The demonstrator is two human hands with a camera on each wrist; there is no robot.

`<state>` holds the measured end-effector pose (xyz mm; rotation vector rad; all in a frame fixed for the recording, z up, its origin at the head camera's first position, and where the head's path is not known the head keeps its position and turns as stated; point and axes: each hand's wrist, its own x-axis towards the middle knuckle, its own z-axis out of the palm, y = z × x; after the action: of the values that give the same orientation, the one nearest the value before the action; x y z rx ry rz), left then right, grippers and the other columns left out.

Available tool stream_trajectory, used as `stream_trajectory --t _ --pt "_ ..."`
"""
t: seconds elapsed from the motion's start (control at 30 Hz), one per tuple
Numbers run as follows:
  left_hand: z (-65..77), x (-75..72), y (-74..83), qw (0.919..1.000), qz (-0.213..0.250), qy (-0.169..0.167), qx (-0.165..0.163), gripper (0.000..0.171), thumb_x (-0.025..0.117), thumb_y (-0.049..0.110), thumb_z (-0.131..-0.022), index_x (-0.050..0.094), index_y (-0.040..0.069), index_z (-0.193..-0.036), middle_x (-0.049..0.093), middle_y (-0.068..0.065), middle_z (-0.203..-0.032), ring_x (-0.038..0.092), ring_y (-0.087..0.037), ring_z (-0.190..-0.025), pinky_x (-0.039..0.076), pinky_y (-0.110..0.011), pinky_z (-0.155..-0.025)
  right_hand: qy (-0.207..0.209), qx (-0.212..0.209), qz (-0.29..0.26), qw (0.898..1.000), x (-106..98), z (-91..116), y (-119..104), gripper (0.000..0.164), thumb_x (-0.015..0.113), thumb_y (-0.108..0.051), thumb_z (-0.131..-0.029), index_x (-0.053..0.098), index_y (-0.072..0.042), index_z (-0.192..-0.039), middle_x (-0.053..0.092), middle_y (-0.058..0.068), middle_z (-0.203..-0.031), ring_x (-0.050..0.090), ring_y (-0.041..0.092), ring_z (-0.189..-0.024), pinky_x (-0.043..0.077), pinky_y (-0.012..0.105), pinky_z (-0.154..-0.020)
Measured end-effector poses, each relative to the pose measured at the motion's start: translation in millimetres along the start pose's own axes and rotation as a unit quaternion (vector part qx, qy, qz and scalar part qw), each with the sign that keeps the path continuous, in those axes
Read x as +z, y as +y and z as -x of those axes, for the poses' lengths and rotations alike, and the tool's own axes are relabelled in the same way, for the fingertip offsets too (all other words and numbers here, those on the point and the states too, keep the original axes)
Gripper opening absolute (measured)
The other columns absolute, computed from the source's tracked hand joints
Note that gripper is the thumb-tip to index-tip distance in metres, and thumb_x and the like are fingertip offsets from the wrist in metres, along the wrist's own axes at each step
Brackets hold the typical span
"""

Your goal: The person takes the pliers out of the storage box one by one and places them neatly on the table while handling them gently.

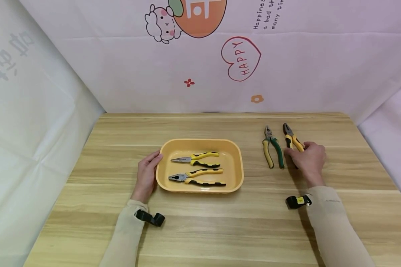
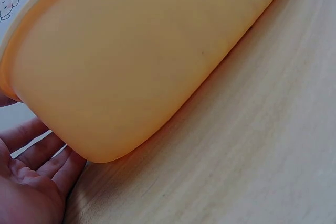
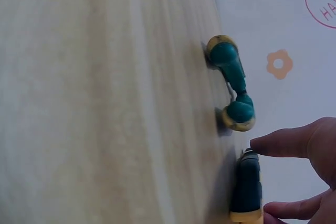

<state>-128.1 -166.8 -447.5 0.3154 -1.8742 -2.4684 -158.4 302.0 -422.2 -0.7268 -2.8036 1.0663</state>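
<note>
A yellow plastic basin [image 1: 200, 144] sits on the table, holding needle-nose pliers [image 1: 204, 157] above a pair of combination pliers [image 1: 200, 176], both yellow and black. My left hand [image 1: 147, 177] rests against the basin's left end; in the left wrist view its fingers [image 2: 37, 140] reach along the outer wall, loosely extended. At the right, my right hand [image 1: 309, 159] pinches the handles of yellow-and-black pliers [image 1: 288, 129] lying with jaws pointing away. The hand hides part of these handles. Green-and-yellow pliers [image 1: 277, 148] lie just left of them, untouched.
Wood-grain table [image 1: 220, 230] spreads beneath everything. A white printed cloth [image 1: 137, 74] rises behind its back edge, and pale cloth [image 1: 36, 129] hangs at the left. A black wrist camera [image 1: 152, 218] sits on each sleeve.
</note>
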Motion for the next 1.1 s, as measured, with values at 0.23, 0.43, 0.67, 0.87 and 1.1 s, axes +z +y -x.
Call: stream_trajectory --t 0.23,0.43,0.67,0.87,1.1 --pt "-3.5 2.8 3.4 1.0000 0.003 -0.003 0.006 0.039 0.056 0.006 -0.103 0.054 -0.011 -0.138 0.054 -0.026 -0.141 0.062 -0.021 -0.119 0.054 -0.030 -0.100 -0.005 -0.021 -0.007 1.000 -9.3 2.4 -6.9 0.082 0.068 -0.039 -0.095 0.036 0.013 -0.149 0.037 0.036 -0.143 0.039 0.050 -0.126 0.042 0.058 -0.098" --pt "-6.5 4.1 6.5 0.9999 -0.001 0.001 0.012 0.039 0.056 0.007 -0.103 0.054 -0.012 -0.138 0.055 -0.026 -0.140 0.064 -0.016 -0.115 0.054 -0.027 -0.098 -0.002 -0.052 0.001 0.999 -13.2 3.6 -15.4 0.081 0.068 -0.040 -0.095 0.038 0.013 -0.148 0.040 0.037 -0.138 0.039 0.050 -0.123 0.043 0.052 -0.087" --pt "-3.5 2.1 5.5 1.0000 -0.009 -0.001 0.002 0.040 0.056 0.007 -0.103 0.054 -0.011 -0.139 0.054 -0.025 -0.142 0.063 -0.021 -0.119 0.054 -0.028 -0.099 -0.006 -0.089 -0.004 0.996 -15.0 15.6 -25.1 0.075 0.068 -0.035 -0.096 0.041 0.012 -0.146 0.044 0.035 -0.135 0.041 0.049 -0.121 0.043 0.054 -0.090" --pt "-1.2 1.3 1.7 1.0000 -0.005 0.001 0.000 0.040 0.056 0.007 -0.103 0.054 -0.011 -0.138 0.055 -0.026 -0.141 0.065 -0.017 -0.114 0.054 -0.029 -0.099 -0.021 -0.112 -0.009 0.993 -16.2 26.0 -31.6 0.069 0.068 -0.035 -0.097 0.046 0.009 -0.145 0.044 0.035 -0.135 0.044 0.050 -0.122 0.043 0.060 -0.096" --pt "-0.7 1.9 -0.7 1.0000 -0.003 0.008 0.004 0.039 0.056 0.005 -0.103 0.053 -0.015 -0.136 0.058 -0.026 -0.135 0.067 -0.011 -0.106 0.055 -0.028 -0.097 -0.041 -0.205 -0.001 0.978 -17.7 36.2 -35.9 0.056 0.070 -0.030 -0.097 0.057 0.010 -0.134 0.052 0.034 -0.130 0.049 0.051 -0.119 0.046 0.064 -0.092"
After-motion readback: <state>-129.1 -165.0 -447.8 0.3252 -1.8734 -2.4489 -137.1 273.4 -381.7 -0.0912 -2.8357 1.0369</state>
